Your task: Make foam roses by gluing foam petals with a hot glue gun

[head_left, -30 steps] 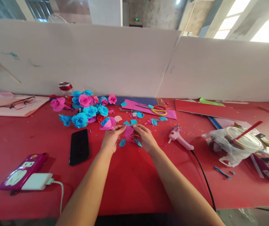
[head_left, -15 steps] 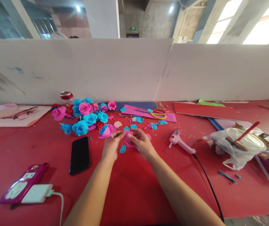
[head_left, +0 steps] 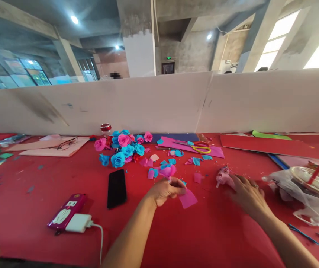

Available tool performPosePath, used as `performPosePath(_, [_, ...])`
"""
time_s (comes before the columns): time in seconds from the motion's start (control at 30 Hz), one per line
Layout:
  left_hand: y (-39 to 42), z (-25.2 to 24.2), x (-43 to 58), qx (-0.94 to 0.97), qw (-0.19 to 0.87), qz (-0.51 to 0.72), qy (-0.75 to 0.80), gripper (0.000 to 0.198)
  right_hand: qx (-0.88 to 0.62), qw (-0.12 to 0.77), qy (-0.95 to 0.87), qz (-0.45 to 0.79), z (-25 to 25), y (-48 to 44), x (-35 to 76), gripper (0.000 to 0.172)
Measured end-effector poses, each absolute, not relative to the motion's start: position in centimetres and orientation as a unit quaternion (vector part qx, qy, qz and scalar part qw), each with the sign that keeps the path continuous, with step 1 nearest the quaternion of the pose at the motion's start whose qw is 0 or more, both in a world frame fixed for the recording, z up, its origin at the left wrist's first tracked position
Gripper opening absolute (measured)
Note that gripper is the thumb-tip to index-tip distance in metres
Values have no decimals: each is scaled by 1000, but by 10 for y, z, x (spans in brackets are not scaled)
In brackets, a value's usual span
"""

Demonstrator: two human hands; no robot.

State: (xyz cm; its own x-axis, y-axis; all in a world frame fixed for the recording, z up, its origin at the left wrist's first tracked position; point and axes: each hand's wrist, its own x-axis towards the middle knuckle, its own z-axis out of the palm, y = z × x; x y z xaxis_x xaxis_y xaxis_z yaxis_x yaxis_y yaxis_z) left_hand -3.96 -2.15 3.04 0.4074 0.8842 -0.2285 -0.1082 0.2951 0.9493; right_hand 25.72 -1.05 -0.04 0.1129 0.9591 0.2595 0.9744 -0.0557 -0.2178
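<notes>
My left hand is closed in a pinch, holding a paper flower with pink outer petals and a loose pink paper piece that sticks out to the right. My right hand lies over the handle of a pink glue gun. Its fingers are stretched out and slightly blurred; whether they grip the handle is hard to see. The glue gun rests on the red table. Blue and pink paper petals are scattered beyond my hands, near yellow- and red-handled scissors on a pink sheet.
Finished blue and pink paper flowers stand at the back left, with a black phone before them. A purple power strip holds a white charger. On the right sits a bagged drink cup. A white partition runs behind.
My right hand has let go of the pink paper and moved right to the glue gun. My left hand now holds flower and paper together. The view has turned left and up.
</notes>
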Motion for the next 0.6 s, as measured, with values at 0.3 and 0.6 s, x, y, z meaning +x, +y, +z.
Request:
performPosePath(0.3, [-23,-4,-14,557,592,288,506,17,-700,113,-704,-42,-16,11,278,28])
performPosePath(0.6, [-7,-16,-18,571,488,329,572,12,-666,260,-671,198,28,-57,266,40])
